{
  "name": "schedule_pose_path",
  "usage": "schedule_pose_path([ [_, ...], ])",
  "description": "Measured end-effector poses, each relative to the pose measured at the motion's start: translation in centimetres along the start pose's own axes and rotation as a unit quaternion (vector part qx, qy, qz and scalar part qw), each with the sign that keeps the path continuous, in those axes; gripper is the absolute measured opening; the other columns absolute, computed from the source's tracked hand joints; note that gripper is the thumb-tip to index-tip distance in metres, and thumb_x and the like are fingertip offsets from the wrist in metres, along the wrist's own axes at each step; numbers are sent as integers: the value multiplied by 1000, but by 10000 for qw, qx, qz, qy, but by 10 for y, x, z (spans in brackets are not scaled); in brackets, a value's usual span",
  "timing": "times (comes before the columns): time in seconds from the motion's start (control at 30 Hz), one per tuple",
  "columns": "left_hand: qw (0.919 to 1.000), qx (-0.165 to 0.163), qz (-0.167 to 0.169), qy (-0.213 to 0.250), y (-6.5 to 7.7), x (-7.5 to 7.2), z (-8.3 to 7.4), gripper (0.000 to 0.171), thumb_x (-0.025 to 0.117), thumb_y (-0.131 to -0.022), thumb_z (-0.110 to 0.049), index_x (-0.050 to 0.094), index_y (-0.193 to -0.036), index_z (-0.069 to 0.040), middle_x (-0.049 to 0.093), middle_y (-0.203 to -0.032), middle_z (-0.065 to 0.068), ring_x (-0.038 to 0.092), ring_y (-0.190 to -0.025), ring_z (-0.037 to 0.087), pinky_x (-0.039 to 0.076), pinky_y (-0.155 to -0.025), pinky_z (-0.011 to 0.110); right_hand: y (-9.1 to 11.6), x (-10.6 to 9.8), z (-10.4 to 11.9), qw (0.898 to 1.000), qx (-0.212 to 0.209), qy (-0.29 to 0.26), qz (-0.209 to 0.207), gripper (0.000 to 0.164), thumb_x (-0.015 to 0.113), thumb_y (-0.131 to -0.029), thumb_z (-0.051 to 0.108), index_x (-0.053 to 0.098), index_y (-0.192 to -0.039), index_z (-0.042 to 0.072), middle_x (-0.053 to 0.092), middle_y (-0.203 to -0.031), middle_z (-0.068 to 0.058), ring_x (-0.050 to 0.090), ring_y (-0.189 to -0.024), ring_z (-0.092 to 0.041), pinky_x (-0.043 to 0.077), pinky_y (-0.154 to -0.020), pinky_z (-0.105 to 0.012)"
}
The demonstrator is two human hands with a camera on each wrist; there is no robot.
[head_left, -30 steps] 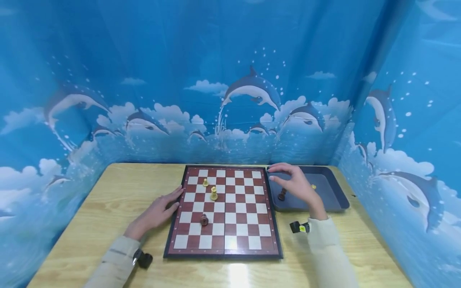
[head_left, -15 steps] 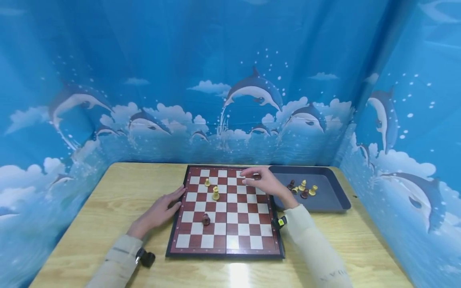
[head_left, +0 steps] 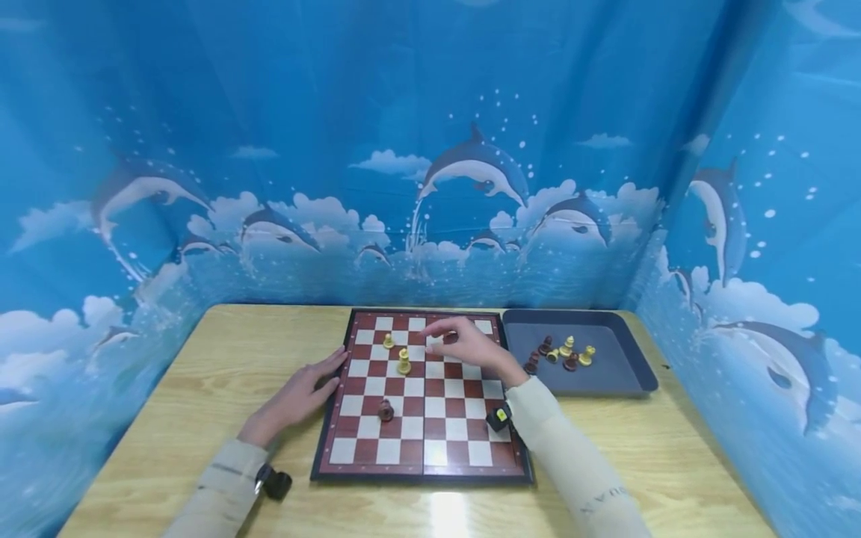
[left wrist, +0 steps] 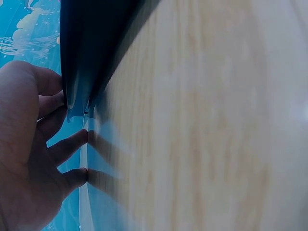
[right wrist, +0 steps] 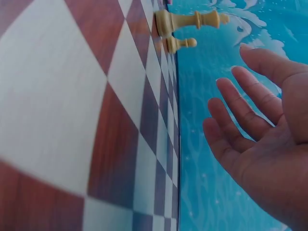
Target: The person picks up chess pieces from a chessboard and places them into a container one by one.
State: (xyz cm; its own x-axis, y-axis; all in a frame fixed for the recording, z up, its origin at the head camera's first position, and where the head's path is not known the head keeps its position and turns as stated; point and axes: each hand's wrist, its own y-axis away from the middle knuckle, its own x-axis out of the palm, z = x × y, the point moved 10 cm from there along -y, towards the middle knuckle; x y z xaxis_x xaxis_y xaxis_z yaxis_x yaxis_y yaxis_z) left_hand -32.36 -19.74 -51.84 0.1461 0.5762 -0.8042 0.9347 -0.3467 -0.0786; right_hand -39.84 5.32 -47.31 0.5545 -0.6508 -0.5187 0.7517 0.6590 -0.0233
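My right hand (head_left: 464,344) hovers over the right half of the chessboard (head_left: 454,430). In the right wrist view its fingers (right wrist: 240,108) are spread and relaxed, with nothing in them. To its left on the board stand a cream king (head_left: 403,362) and a smaller cream pawn (head_left: 389,341). A dark brown chess piece (head_left: 386,410) is nearer the front, on the board's left half. Along the board's left edge lies my left hand (head_left: 303,392); the left wrist view shows its thumb at the dark frame (left wrist: 79,57) and fingertips down on the wooden table (left wrist: 192,144).
Right of the board is a dark grey tray (head_left: 615,373). In its left part sit several loose chess pieces (head_left: 568,346), both cream and dark brown. A blue dolphin-print curtain (head_left: 323,187) encloses the table's back and sides.
My right hand has moved left, from above the tray to above the board, uncovering the tray's pieces. My left hand and the pieces on the board have stayed put.
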Motion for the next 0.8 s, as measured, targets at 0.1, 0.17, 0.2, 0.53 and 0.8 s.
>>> schedule_pose_path([
  [0.1,10000,-3,-1,25,0,0,0,54,48,-108,-24,33,-158,-7,26,-166,14,32,-148,43,22,-118,69,-5,7,3,9999,-78,98,119,35,66,-100,13,66,-134,5,65,-135,-14,59,-125,-33,54,-101,-47],
  [0.17,10000,20,-28,7,0,0,1,54,48,-108,-24,34,-157,-7,27,-166,14,33,-148,43,23,-118,69,-8,13,3,9996,-96,165,201,34,66,-100,14,67,-133,6,66,-133,-13,61,-123,-31,55,-101,-45],
  [0.2,10000,24,-37,1,0,0,2,54,48,-108,-24,34,-157,-7,27,-166,14,33,-148,43,23,-118,69,-10,16,3,9995,-88,174,264,33,66,-100,15,67,-132,7,67,-133,-12,62,-122,-29,55,-101,-44],
  [0.53,9999,117,-67,9,0,1,3,54,50,-108,-23,35,-157,-7,28,-166,14,35,-147,44,21,-117,72,-15,37,-2,9986,93,125,503,33,68,-99,21,68,-131,12,68,-130,-5,64,-120,-24,56,-101,-39],
  [0.8,10000,48,-63,-28,1,0,2,54,49,-108,-23,34,-158,-8,27,-166,14,33,-148,42,21,-118,71,-21,49,8,9978,-177,268,575,32,71,-97,19,71,-127,10,69,-128,-3,65,-116,-20,56,-95,-34],
])
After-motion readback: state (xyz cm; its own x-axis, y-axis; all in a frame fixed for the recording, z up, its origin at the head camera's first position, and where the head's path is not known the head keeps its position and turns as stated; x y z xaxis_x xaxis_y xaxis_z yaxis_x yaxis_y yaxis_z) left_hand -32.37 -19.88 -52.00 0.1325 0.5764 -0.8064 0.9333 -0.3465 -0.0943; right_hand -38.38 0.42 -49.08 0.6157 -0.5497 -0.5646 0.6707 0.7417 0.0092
